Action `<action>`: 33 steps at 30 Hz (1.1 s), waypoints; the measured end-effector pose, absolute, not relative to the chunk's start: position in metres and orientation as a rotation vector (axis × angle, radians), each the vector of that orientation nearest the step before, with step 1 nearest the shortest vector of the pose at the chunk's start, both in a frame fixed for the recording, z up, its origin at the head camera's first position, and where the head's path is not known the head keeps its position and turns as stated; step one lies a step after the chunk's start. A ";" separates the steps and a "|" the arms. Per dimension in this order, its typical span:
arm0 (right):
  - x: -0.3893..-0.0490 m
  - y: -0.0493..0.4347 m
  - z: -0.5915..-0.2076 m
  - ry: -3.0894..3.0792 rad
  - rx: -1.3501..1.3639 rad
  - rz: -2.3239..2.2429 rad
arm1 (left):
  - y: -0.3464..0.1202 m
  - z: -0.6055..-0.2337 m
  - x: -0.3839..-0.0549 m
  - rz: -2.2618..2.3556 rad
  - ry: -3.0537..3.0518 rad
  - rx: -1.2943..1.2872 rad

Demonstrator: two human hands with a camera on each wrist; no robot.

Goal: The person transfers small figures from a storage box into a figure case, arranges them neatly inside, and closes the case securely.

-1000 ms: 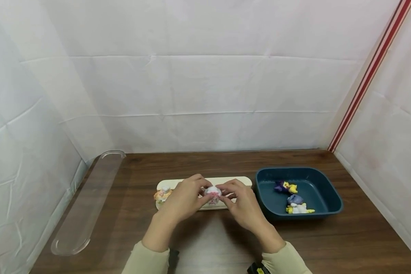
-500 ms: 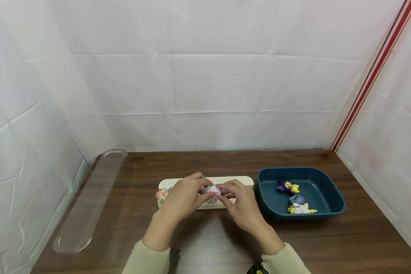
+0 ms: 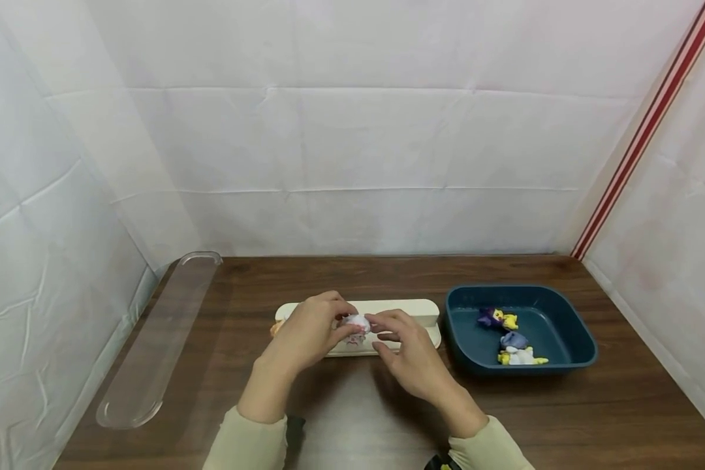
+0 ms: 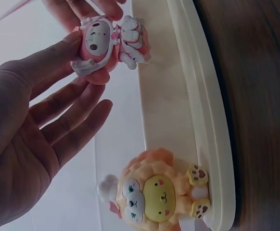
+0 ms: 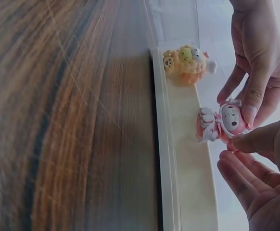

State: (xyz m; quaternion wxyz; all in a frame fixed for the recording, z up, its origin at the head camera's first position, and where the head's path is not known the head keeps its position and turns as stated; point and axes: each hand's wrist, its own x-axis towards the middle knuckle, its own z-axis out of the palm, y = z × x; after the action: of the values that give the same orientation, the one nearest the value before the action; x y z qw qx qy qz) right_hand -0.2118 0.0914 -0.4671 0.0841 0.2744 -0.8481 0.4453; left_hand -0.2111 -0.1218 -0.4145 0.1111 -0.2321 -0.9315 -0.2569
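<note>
In the head view my left hand (image 3: 314, 329) pinches a small pink-and-white hooded figurine (image 3: 355, 328) between thumb and fingers, over a long cream display base (image 3: 399, 307). The left wrist view shows the figurine (image 4: 99, 43) upright, its feet at the base's raised step (image 4: 164, 72); whether they touch it, I cannot tell. My right hand (image 3: 408, 352) is beside the figurine with fingers parted and loosely bent; its thumb (image 5: 258, 139) lies close to the figurine's head. An orange lion-like figurine (image 4: 154, 192) stands at the base's left end, mostly hidden by my left hand in the head view.
A dark teal bin (image 3: 576, 333) right of the base holds a purple-and-yellow figurine (image 3: 496, 318) and a grey, white and yellow one (image 3: 519, 352). A long clear plastic cover (image 3: 158, 339) lies at the table's left. White sheeting (image 3: 352, 143) encloses the back and sides.
My right hand's fingers have loosened and parted from the figurine, while my left hand keeps hold of it and has shifted slightly left. The head view has shifted a little.
</note>
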 end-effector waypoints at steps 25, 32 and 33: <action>-0.200 0.074 -0.478 -2.644 1.103 1.367 | -0.144 -0.408 -0.215 -0.644 -2.872 -0.554; -0.197 0.073 -0.480 -2.713 1.115 1.245 | -0.145 -0.407 -0.213 -0.643 -2.912 -0.522; -0.197 0.073 -0.480 -2.718 1.122 1.242 | -0.145 -0.408 -0.213 -0.630 -2.914 -0.523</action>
State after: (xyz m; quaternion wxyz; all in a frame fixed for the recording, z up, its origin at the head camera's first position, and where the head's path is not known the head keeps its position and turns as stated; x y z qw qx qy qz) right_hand -0.1970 0.0730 -0.4803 -0.0255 0.3514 -0.8512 0.3889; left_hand -0.2134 -0.1446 -0.4076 0.0576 -0.1724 -0.9611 -0.2078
